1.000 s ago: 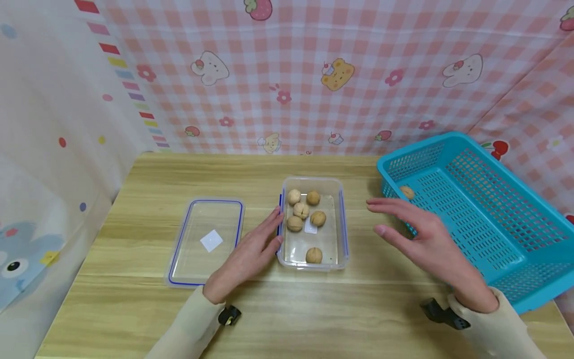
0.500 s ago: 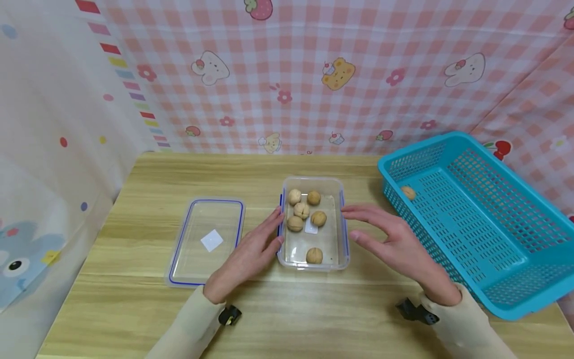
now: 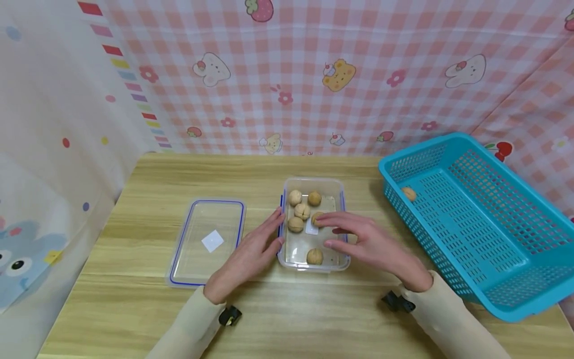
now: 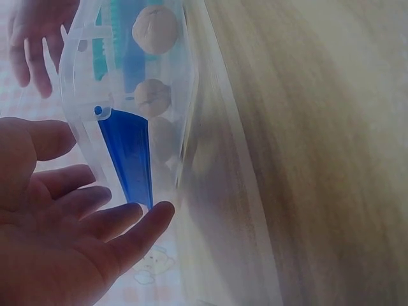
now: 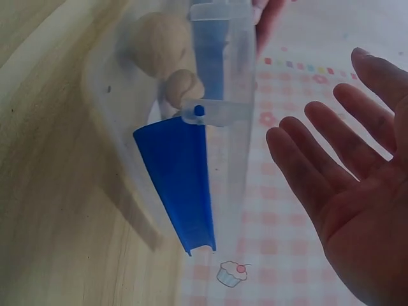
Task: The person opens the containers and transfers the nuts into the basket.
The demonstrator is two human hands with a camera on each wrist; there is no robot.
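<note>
A clear plastic food container [image 3: 293, 250] with several walnuts [image 3: 302, 211] in it stands mid-table. My left hand [image 3: 251, 249] is at its left side, fingers extended along the wall; in the left wrist view the fingertips are by the hanging blue clip [image 4: 131, 156]. My right hand [image 3: 369, 243] hovers over the container's right edge, its fingers stretched out above one walnut and partly covering it. In the right wrist view that hand's palm and spread fingers show nothing held, beside the right blue clip [image 5: 175, 182]. Another walnut [image 3: 315, 256] lies near the front wall.
A clear lid [image 3: 211, 219] with a blue seal and a white label lies to the left. At the right stands a turquoise basket [image 3: 475, 244] with one walnut [image 3: 408, 194] in it. A checked cloth [image 3: 287, 65] hangs behind the wooden table [image 3: 314, 319].
My right hand has moved left, from beside the basket to over the container's right side. The left hand has stayed at the container's left wall. The walnuts lie as before.
</note>
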